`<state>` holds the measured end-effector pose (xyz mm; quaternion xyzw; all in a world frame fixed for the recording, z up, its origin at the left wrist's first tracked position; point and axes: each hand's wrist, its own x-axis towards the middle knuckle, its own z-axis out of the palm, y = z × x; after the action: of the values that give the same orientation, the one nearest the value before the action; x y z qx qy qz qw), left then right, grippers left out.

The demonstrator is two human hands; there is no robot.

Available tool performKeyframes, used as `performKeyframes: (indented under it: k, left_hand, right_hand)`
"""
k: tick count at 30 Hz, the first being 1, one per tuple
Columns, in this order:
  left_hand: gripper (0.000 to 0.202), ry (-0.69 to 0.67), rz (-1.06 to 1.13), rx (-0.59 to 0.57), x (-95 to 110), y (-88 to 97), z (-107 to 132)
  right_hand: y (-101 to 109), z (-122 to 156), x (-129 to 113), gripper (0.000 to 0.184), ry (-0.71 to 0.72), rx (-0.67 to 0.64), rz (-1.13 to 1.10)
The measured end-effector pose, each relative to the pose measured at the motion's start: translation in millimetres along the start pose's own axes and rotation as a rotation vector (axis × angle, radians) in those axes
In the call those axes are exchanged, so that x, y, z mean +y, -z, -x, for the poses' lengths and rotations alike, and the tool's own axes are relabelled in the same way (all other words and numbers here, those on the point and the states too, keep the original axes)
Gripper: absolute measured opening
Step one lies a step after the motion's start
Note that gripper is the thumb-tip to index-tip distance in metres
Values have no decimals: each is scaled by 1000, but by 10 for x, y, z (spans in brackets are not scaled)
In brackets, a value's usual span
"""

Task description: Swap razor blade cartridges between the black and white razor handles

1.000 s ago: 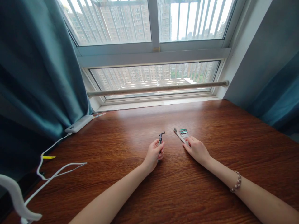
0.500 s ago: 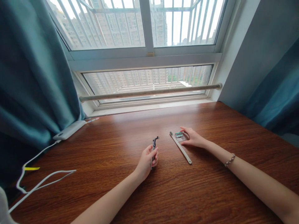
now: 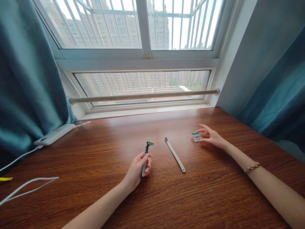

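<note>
My left hand is closed round the handle of a razor, held upright above the table with its green-striped head facing up and to the right. A clear plastic case of razor blade cartridges lies on the table to the right. Right beside that case is my right hand, its thumb and fingers spread apart; whether a fingertip touches the case I cannot tell. Between the two hands a pale toothbrush lies slantwise, bristle end away from me.
The brown wooden table runs up to the window. At its left back edge lies a white power strip, with a white cable looping nearer to me. Blue curtains hang on both sides.
The cartridge case has shifted right, away from the toothbrush, and my right hand's fingers have drawn back from around it. The razor has turned in my left hand, showing its green-striped head.
</note>
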<state>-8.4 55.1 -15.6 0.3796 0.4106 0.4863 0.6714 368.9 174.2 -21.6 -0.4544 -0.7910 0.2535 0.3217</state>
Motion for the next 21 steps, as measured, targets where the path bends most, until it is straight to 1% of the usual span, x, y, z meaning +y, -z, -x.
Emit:
performKeyframes:
  k: [2,3,6,13,21]
  left_hand:
    - [19,0,-24,-5,-13,6,-10]
    - [19,0,-32,-8,-20,9,-14]
    - [17,-4,-42,-18,-31,16,-19]
    - [19,5,9,-14,-19,24,-8]
    - [22,13,35,-20,-8,22,-9]
  right_hand:
    - [140,73,194,79,-62,42,-30]
    - [181,99,275,81,-83,33,-47]
    - [219,133,417,85,-109,37,-73]
    - [207,168,395,87,-142,14,-118]
    - [267,207,494,88,-178,-39,-146]
